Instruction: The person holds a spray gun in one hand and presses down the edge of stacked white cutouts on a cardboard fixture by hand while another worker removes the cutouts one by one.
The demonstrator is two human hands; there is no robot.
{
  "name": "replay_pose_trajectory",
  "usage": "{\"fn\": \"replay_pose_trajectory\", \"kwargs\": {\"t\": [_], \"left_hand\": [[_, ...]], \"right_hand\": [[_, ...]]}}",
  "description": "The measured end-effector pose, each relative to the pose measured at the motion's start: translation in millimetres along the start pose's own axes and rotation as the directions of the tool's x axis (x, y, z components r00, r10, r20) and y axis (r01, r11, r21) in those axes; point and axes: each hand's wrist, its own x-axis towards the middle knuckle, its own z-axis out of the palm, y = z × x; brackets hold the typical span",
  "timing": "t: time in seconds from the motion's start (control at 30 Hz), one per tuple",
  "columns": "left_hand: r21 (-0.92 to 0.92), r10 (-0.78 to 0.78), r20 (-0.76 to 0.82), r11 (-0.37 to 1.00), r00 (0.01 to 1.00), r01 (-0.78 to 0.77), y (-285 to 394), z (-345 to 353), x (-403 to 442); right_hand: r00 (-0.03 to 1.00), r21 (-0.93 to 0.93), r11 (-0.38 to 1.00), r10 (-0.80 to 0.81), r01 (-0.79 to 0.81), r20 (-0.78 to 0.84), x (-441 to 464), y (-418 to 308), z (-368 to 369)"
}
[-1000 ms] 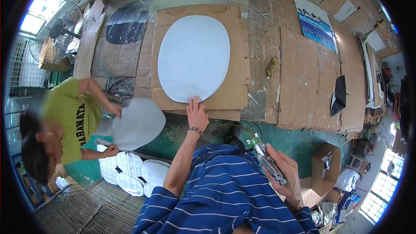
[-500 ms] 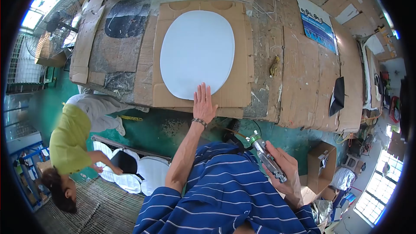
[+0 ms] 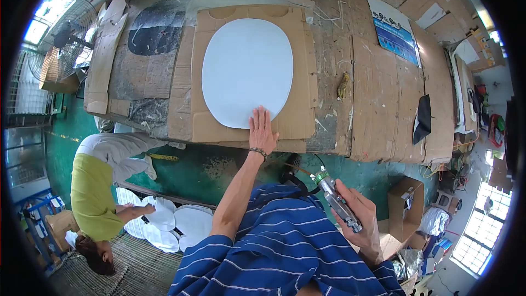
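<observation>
A white rounded oval panel (image 3: 247, 71) lies flat on a cardboard sheet (image 3: 304, 98) on the bench. My left hand (image 3: 263, 130) is open, its outstretched fingers resting on the panel's lower edge and the palm over the cardboard. In my right hand (image 3: 359, 208), held at my right side away from the bench, is a metal spray gun (image 3: 341, 206) with a green fitting at its upper end. My fingers are wrapped round its body, and some of them are hidden behind it.
Left of me a co-worker in a yellow-green top (image 3: 93, 186) bends over a rack of white padded pieces (image 3: 194, 222). A black piece (image 3: 422, 119) hangs at the bench's right edge. An open cardboard box (image 3: 404, 211) stands right, a fan (image 3: 66, 38) far left.
The co-worker's hands have drawn back from the black piece on the rack, where white pieces now mostly show. My left hand still lies on the panel; the view has shifted slightly.
</observation>
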Motion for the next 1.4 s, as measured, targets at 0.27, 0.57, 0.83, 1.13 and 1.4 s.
{"fn": "replay_pose_trajectory", "kwargs": {"t": [0.27,0.57,0.83,1.13,1.4], "left_hand": [[-0.311,0.091,-0.183,0.939,0.979,-0.146,-15.1,-36.8,-86.2],[-0.287,-0.450,0.106,0.840,0.887,0.461,-110.7,23.9,-203.3],[-0.174,-0.621,0.288,0.714,0.729,0.678,-148.0,75.3,-259.2],[-0.180,-0.649,0.365,0.654,0.667,0.735,-150.5,86.7,-258.3],[-0.165,-0.612,0.329,0.713,0.719,0.682,-148.0,90.0,-255.6]], "right_hand": [[0.997,0.005,0.998,-0.057,0.057,0.058,6.9,5.7,-0.4],[0.983,-0.019,1.000,-0.022,0.019,-0.182,13.0,9.2,-15.6],[1.000,-0.036,0.999,0.007,-0.006,0.026,-12.6,25.1,-23.3],[0.987,0.000,0.997,-0.078,0.079,-0.142,16.9,23.6,-20.0],[0.999,-0.017,1.000,0.013,-0.014,-0.034,-10.8,33.5,-33.7]]}}
